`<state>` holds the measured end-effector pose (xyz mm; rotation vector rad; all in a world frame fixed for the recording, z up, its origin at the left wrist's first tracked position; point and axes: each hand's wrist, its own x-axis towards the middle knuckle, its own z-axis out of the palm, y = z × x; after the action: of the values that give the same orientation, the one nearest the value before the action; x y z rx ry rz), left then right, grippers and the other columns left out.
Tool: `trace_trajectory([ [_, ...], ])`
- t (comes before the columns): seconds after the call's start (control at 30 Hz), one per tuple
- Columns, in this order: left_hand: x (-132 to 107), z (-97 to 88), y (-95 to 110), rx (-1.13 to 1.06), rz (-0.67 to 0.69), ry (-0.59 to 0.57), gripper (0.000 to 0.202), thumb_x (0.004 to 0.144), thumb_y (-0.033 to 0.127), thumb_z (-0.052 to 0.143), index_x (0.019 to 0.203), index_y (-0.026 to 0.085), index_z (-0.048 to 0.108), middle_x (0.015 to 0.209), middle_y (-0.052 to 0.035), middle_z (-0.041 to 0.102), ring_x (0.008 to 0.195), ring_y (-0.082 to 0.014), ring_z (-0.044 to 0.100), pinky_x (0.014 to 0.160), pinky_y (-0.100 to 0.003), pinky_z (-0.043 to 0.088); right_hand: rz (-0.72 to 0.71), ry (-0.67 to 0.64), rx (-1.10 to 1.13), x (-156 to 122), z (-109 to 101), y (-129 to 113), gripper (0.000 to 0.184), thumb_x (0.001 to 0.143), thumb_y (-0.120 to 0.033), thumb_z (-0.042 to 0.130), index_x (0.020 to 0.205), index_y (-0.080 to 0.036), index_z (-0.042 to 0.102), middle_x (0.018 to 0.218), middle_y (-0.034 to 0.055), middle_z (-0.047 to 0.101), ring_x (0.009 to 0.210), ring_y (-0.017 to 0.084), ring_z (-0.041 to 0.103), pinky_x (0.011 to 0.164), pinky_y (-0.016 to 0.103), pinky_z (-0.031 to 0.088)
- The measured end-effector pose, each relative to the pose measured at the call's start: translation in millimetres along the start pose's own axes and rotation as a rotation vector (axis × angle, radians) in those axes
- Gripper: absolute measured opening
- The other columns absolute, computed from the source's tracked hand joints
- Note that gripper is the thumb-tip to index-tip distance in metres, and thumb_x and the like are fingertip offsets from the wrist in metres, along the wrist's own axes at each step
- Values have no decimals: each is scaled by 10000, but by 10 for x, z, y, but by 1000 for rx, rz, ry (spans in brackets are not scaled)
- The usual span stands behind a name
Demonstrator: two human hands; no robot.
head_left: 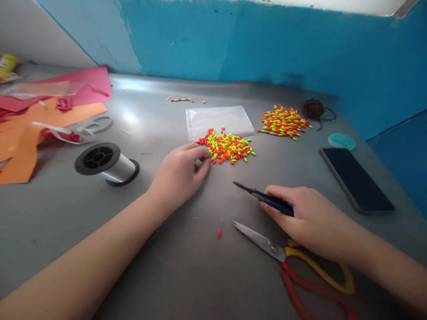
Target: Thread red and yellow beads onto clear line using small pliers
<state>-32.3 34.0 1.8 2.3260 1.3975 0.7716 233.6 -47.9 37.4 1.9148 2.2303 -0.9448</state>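
My left hand is at the left edge of a pile of small oval red and yellow-green beads, thumb and forefinger curled together. Whatever those fingertips may hold is too small to make out. Blue-handled pliers are gripped in my right hand, their dark narrow jaws pointing left above the table. Just below that hand lie scissors with one yellow and one red handle. A single red bead lies left of the scissor tips.
A clear plastic bag lies behind the near pile. Farther right are a second bead pile, dark yarn, a turquoise disc and a phone. A spool stands left, beside orange paper.
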Motion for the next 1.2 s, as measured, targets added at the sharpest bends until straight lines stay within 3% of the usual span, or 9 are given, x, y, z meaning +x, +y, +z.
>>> trace_trajectory([
  [0.23, -2, 63, -64, 54, 47, -23, 252, 1022, 259, 534, 1072, 199, 773, 1103, -103, 747, 873, -224, 674, 840, -364, 521, -23, 27, -101, -22, 41, -52, 233, 985, -332, 536, 764, -266, 506, 674, -18, 628, 569, 185, 449, 553, 334, 221],
  [0.37, 14, 66, -85, 60, 65, -51, 274, 1032, 264, 516, 1032, 210, 785, 1095, -107, 737, 971, -256, 683, 878, -379, 518, -24, 26, -93, -17, 35, -54, 246, 991, -351, 533, 765, -264, 494, 677, -21, 621, 575, 181, 464, 559, 333, 222],
  [0.6, 21, 35, -24, 67, 39, -61, 226, 1008, 241, 528, 959, 192, 742, 1043, -92, 719, 807, -209, 644, 776, -347, 502, -23, 15, -96, -17, 34, -49, 225, 982, -328, 530, 770, -261, 496, 679, -18, 621, 577, 178, 482, 557, 336, 219],
  [0.9, 22, 39, -38, 45, 28, -68, 200, 1003, 253, 562, 918, 190, 731, 1026, -87, 705, 855, -219, 643, 785, -350, 481, -34, 27, -112, -18, 34, -49, 211, 974, -312, 534, 772, -261, 496, 673, -28, 614, 568, 173, 456, 555, 336, 214],
  [1.1, 18, 42, 2, -55, -30, 55, 124, 950, 205, 626, 858, 183, 706, 924, -34, 675, 690, -145, 560, 685, -312, 459, -42, 48, -99, -38, 47, -41, 202, 964, -294, 530, 765, -265, 504, 663, -38, 617, 567, 169, 475, 547, 324, 236],
  [1.2, 19, 32, 44, -170, -20, 129, 89, 908, 150, 655, 843, 187, 704, 859, -14, 663, 695, -140, 545, 670, -302, 454, -36, 91, -140, -40, 76, 3, 193, 963, -317, 514, 776, -270, 503, 675, -28, 631, 570, 179, 496, 549, 324, 239],
])
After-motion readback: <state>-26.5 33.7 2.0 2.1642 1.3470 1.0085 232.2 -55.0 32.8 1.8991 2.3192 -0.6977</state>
